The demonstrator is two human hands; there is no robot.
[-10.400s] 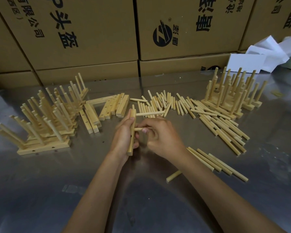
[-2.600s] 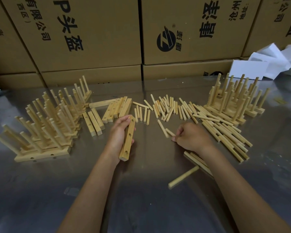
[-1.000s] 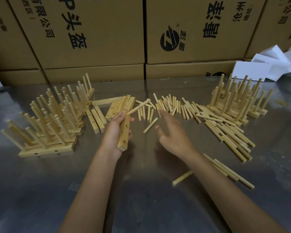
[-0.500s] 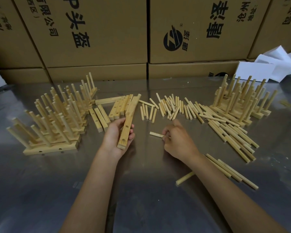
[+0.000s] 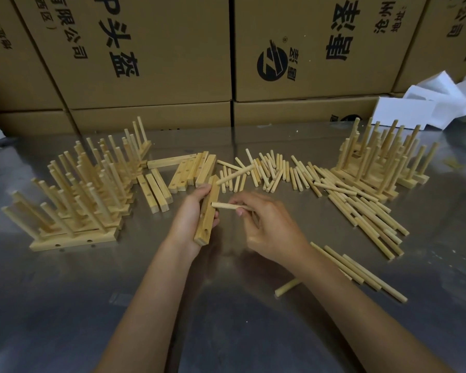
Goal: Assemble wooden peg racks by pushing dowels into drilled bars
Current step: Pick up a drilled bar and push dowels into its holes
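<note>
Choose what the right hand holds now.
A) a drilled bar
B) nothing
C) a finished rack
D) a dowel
D: the right hand pinches a dowel whose tip points at the bar gripped in the left hand.

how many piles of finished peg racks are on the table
2. The left pile stands beside the loose bars; the right pile stands far right, behind the long dowels. Racks overlap within each, so some may be hidden.
</note>
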